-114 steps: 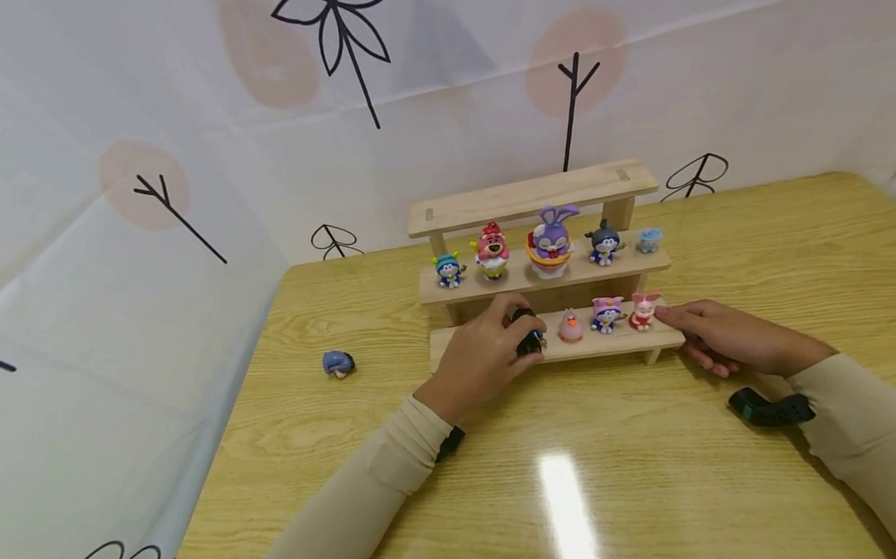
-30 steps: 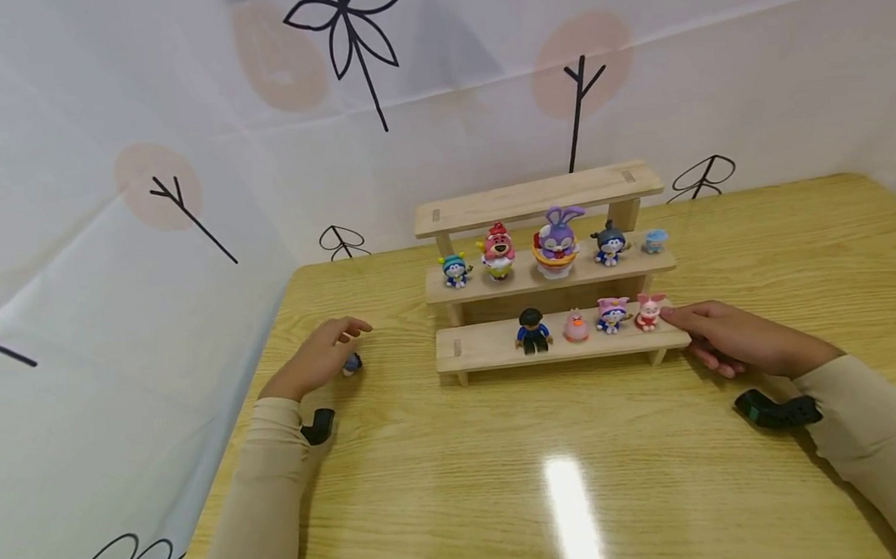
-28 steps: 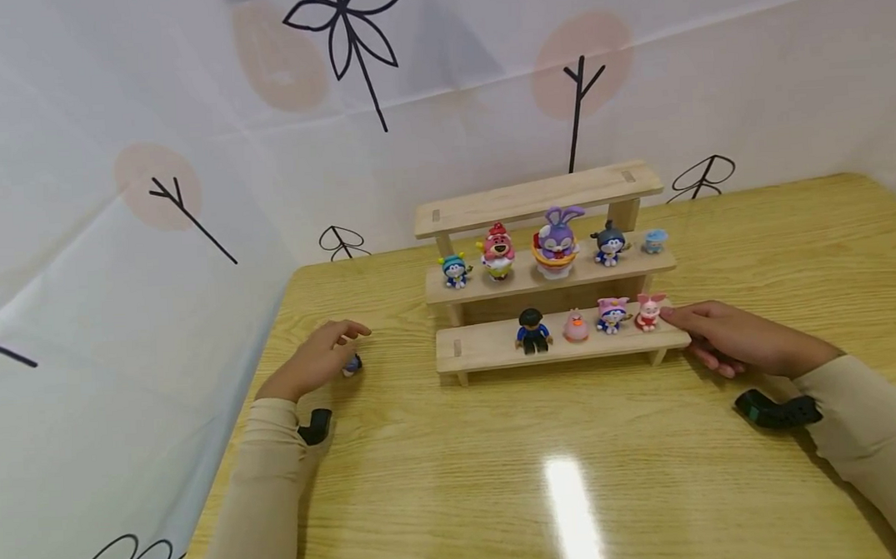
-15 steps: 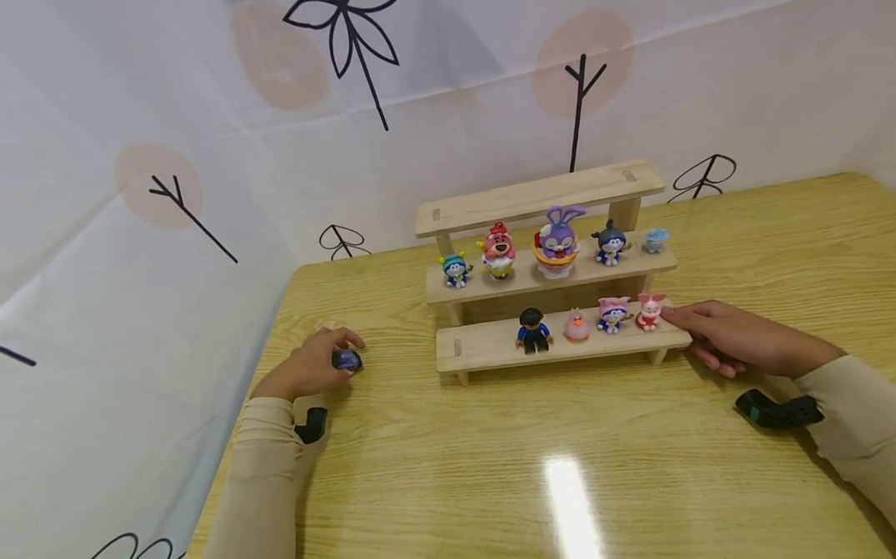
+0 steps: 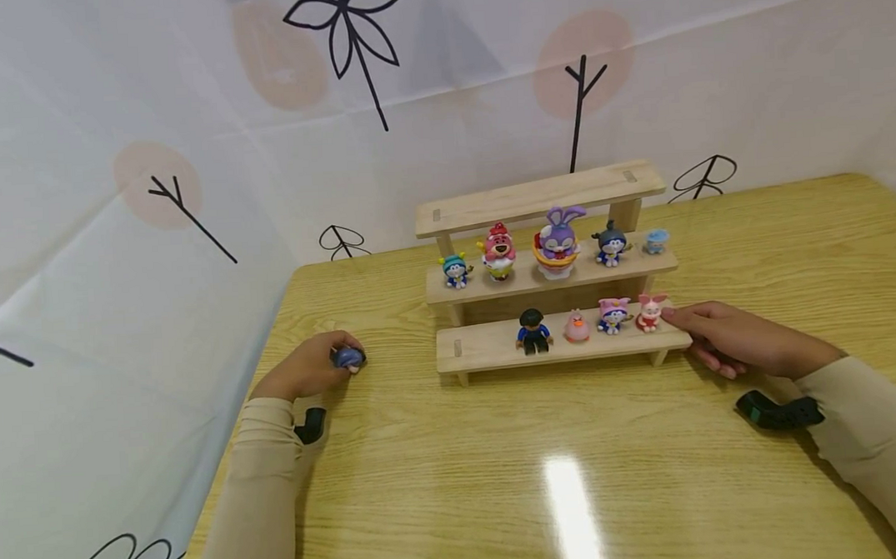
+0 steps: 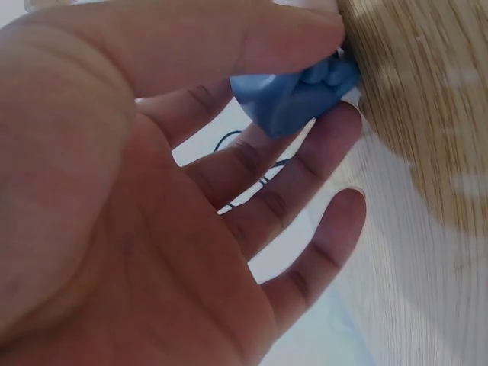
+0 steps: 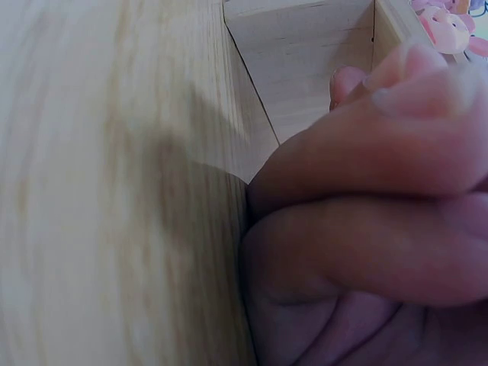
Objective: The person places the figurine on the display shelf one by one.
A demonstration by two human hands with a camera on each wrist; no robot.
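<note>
At the left of the table, my left hand (image 5: 308, 369) pinches a small blue toy figurine (image 5: 349, 358) between thumb and fingers. The left wrist view shows its blue body (image 6: 282, 103) close to the tabletop, partly covered by the thumb; the ring and little fingers stay off it. My right hand (image 5: 747, 340) grips the right end of the tiered wooden display shelf (image 5: 489, 349), thumb on the lowest board and other fingers curled below. Beside that thumb sits a pink pig figurine (image 5: 650, 313). In the right wrist view the curled fingers (image 7: 358, 244) rest against the tabletop.
Along the lowest board sit a black-haired toy figure (image 5: 533, 332), a pink bird (image 5: 576, 327) and a pink-hatted figurine (image 5: 612, 316). Several more figurines, including a purple rabbit (image 5: 557, 241), stand on the middle board. A patterned cloth (image 5: 441, 113) hangs behind the table (image 5: 457, 479).
My left hand let go of the black-haired figure on the lowest board, moved left to the blue figurine and took hold of it. The right hand stays at the shelf's end.
</note>
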